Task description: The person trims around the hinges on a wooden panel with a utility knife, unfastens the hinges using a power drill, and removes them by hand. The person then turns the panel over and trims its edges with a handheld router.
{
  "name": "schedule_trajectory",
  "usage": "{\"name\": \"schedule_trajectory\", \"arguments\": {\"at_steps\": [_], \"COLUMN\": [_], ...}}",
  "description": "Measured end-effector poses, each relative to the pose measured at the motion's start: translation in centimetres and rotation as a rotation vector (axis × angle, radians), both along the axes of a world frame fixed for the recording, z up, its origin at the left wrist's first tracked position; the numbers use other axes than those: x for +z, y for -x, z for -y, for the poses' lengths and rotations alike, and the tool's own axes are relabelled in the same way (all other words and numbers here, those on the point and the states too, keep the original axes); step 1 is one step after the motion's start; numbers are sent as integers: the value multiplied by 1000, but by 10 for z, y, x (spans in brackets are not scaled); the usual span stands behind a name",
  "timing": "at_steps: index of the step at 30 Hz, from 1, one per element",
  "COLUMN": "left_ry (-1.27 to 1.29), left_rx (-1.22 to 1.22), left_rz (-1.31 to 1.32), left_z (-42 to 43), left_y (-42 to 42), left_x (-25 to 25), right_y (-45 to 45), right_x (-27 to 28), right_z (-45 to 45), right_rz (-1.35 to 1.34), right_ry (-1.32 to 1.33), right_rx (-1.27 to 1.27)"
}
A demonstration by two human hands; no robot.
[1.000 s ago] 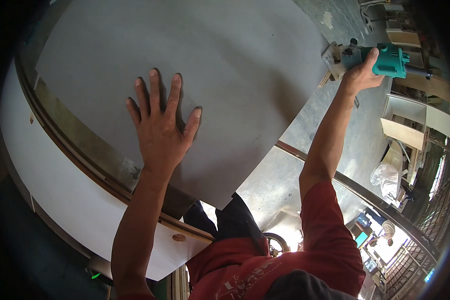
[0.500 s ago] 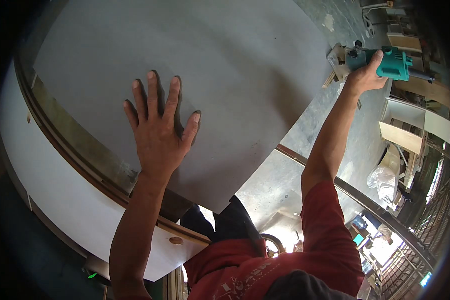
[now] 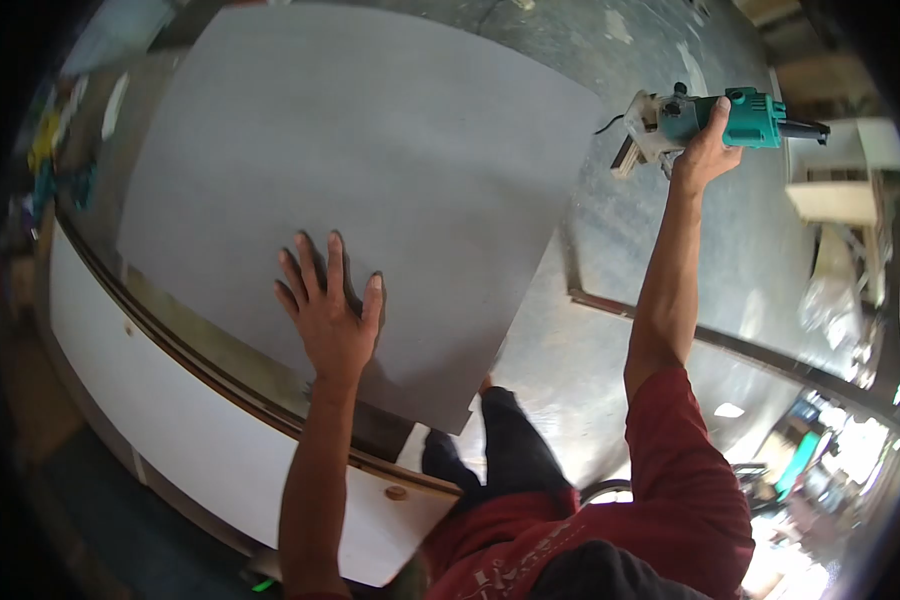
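A large grey panel [image 3: 400,130] fills the middle of the view. My left hand [image 3: 333,320] lies flat on its near part, fingers spread and palm down. Off to the right, my right hand [image 3: 708,160] is wrapped around the teal body of a trim router [image 3: 755,118]. The router is held on its side, its base plate facing the panel's right edge with a small gap between them. Its bit cannot be made out.
A white board [image 3: 190,400] with brown edging runs along the left, close to my left arm. A dark metal bar [image 3: 770,358] crosses on the right above the concrete floor [image 3: 570,400]. Pale wooden boxes [image 3: 835,195] and a plastic bag [image 3: 830,300] stand farther right.
The camera view has shifted, bringing the panel's far edge into sight. The router now sits slightly away from the panel's right edge. My left hand stays flat on the panel.
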State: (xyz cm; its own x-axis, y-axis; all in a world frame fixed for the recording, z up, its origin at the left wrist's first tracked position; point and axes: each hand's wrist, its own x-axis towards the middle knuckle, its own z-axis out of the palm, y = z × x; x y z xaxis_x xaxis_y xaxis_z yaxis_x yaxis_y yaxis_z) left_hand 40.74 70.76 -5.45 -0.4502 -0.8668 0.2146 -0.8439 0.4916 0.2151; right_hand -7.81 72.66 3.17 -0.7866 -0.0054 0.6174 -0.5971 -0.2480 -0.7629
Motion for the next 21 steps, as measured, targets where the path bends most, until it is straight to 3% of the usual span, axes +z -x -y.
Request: {"name": "schedule_trajectory", "arguments": {"at_steps": [2,5,6,8,10,12,16,21], "left_ry": [-6,-20,0,-37,-75,-110,-34,-66], "left_rx": [37,35,10,64,-319,-506,-477,-453], "left_rz": [6,9,36,-102,-262,-102,-122,-147], "left_z": [41,76,24,31,22,-15,-16,-6], "left_y": [-9,-21,-9,-13,29,107,210,210], "left_x": [7,26,-1,-6,-2,25,16,17], "right_y": [-9,-30,-27,-65,-109,-146,-194,-231], "right_x": [2,-14,-46,-67,-77,-114,-144,-139], "right_z": [-6,-42,-111,-145,-179,-216,-292,-334], "right_rz": [148,622,714,882,908,900,1093,1183], "right_ry": [42,-24,-49,-295,-416,-462,-462,-527], "right_rx": [-46,84,166,85,105,145,260,345]}}
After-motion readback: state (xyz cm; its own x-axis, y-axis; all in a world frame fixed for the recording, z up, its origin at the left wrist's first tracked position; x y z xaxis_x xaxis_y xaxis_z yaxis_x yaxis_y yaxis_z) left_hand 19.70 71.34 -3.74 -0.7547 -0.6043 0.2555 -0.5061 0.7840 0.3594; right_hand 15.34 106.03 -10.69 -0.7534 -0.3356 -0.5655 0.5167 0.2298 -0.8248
